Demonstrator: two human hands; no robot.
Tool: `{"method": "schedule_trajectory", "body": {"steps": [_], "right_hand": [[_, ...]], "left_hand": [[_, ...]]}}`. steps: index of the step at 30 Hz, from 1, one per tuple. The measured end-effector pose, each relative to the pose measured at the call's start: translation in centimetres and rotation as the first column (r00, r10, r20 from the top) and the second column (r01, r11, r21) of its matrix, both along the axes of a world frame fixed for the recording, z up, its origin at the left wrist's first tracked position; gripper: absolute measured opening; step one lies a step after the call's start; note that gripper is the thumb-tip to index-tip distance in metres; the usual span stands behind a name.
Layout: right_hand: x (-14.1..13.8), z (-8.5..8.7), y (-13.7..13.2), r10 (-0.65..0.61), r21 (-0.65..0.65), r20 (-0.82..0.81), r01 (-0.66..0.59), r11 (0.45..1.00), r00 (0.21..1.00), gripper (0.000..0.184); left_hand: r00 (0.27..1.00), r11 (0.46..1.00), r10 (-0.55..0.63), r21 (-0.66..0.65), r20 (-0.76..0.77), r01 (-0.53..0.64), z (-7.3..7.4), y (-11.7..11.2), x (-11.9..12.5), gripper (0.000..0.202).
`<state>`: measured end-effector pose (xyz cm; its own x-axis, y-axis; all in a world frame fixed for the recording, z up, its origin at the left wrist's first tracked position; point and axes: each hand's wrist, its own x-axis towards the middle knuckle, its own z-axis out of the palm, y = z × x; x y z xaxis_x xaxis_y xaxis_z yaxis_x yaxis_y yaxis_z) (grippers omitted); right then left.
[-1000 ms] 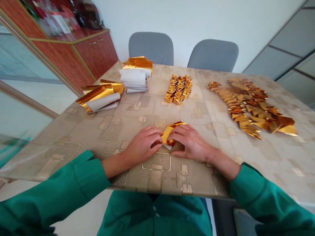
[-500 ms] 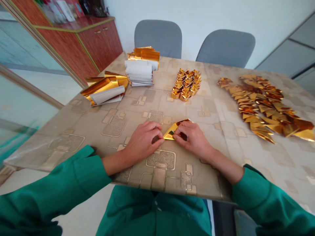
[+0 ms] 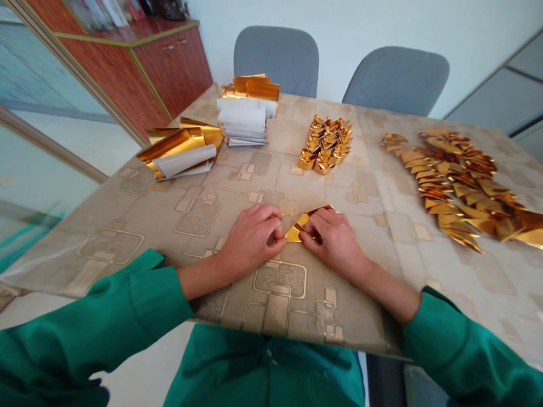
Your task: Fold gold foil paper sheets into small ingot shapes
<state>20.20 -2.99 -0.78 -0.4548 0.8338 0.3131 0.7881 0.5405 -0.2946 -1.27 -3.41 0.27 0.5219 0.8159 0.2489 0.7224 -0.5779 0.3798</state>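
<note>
A small folded piece of gold foil (image 3: 300, 227) lies on the table between my hands, its pointed tip toward the left. My right hand (image 3: 335, 240) pinches its right part, covering much of it. My left hand (image 3: 250, 237) is curled, with its fingertips at the foil's left edge. Farther off lie a stack of white-backed foil sheets (image 3: 244, 121), loose gold foil sheets with white paper (image 3: 180, 151), a compact cluster of folded gold pieces (image 3: 326, 144), and long overlapping rows of gold triangles (image 3: 449, 186).
The table (image 3: 127, 254) has a beige patterned top, and its near edge runs just beyond my hands. Two grey chairs (image 3: 275, 59) stand at the far side. A red-brown wooden cabinet (image 3: 169, 68) stands at the back left, with glass panels (image 3: 38, 152) to the left.
The foil has gone from a wider folded strip to a smaller pointed shape. My right hand now covers more of it, and the whole scene has shifted slightly in view.
</note>
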Motion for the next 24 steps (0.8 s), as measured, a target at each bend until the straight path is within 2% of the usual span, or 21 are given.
{"method": "schedule_trajectory", "body": {"steps": [5,7,10,12,14,17,19,24], "right_hand": [[0.1,-0.2,0.1,0.001,-0.022,-0.022,-0.001,1.000,1.000,0.016],[0.1,-0.3,0.1,-0.001,-0.024,-0.036,0.000,1.000,0.999,0.016],[0.1,-0.4,0.1,-0.020,-0.021,-0.039,0.019,1.000,0.999,0.016],[0.2,-0.2,0.0,-0.022,-0.004,-0.026,0.022,1.000,0.999,0.016],[0.3,0.3,-0.4,0.013,0.067,0.009,-0.014,0.998,1.000,0.014],[0.6,1.0,-1.7,0.140,0.198,0.134,-0.165,0.966,0.981,0.013],[0.7,1.2,-2.8,0.194,0.199,0.225,-0.240,0.950,0.955,0.019],[1.2,0.9,-4.8,0.134,0.190,0.287,-0.194,0.963,0.948,0.023]], "left_hand": [[1.000,1.000,-0.003,0.000,0.011,0.003,0.0,0.1,0.0,0.008],[0.999,0.997,-0.042,0.069,-0.013,0.042,0.0,0.0,0.1,0.009],[0.973,0.952,-0.178,0.226,-0.145,0.208,0.0,-0.2,0.2,0.014],[0.934,0.908,-0.251,0.272,-0.253,0.318,0.1,-0.4,0.4,0.016],[0.905,0.883,-0.280,0.284,-0.321,0.374,0.2,-0.7,0.5,0.020],[0.893,0.870,-0.266,0.308,-0.363,0.385,0.3,-1.1,0.6,0.022],[0.889,0.872,-0.261,0.302,-0.377,0.384,0.3,-1.4,0.6,0.022],[0.887,0.884,-0.258,0.278,-0.382,0.377,0.3,-1.7,0.7,0.023]]}}
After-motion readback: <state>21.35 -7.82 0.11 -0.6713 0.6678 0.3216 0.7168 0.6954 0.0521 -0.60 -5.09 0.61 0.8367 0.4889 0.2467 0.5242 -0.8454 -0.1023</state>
